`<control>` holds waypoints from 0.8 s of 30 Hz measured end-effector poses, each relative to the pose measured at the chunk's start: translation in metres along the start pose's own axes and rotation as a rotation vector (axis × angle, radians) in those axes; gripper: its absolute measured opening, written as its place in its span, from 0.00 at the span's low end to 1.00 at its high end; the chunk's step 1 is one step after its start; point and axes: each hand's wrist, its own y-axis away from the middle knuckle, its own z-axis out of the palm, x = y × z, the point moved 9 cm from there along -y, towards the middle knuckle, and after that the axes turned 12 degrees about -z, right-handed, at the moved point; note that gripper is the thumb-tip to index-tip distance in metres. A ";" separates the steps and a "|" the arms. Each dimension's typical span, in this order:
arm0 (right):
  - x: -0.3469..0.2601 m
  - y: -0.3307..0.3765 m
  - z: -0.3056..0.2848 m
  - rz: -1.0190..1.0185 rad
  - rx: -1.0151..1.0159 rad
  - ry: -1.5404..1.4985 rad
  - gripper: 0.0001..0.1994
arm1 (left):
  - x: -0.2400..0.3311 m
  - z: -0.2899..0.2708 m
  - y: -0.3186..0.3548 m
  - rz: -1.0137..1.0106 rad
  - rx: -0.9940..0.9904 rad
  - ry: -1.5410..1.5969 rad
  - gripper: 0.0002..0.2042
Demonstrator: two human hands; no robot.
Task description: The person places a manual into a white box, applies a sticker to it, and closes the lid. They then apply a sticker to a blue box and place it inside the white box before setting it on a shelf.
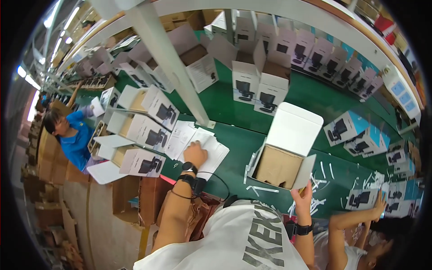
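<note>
My left hand is on a spread pile of white paper leaflets, its fingers bent and closed on the top paper. Right of the pile, an open white carton stands with its lid raised and a brown cardboard insert inside. My right hand grips this carton at its near right corner, by the side flap; some of the fingers are hidden. A watch and a dark strapped device with a cable are on my left wrist, and a dark band is on my right.
Several open printed boxes stand left of the leaflets. A white post rises behind them. Two open boxes stand further back. White paper strips litter the green bench. A co-worker's hands touch a box at right; another person works at left.
</note>
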 end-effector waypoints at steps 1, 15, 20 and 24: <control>0.001 0.008 -0.009 0.007 0.027 0.008 0.30 | -0.012 -0.006 0.000 0.003 0.009 0.034 0.18; 0.074 0.080 -0.028 0.428 0.006 0.036 0.14 | 0.159 -0.229 0.169 0.715 0.248 1.041 0.31; 0.068 0.073 -0.029 0.308 0.004 0.064 0.12 | 0.186 -0.216 0.160 0.879 0.298 0.916 0.37; 0.056 0.064 -0.032 0.377 -0.056 0.161 0.13 | 0.173 -0.205 0.157 0.674 0.094 1.060 0.39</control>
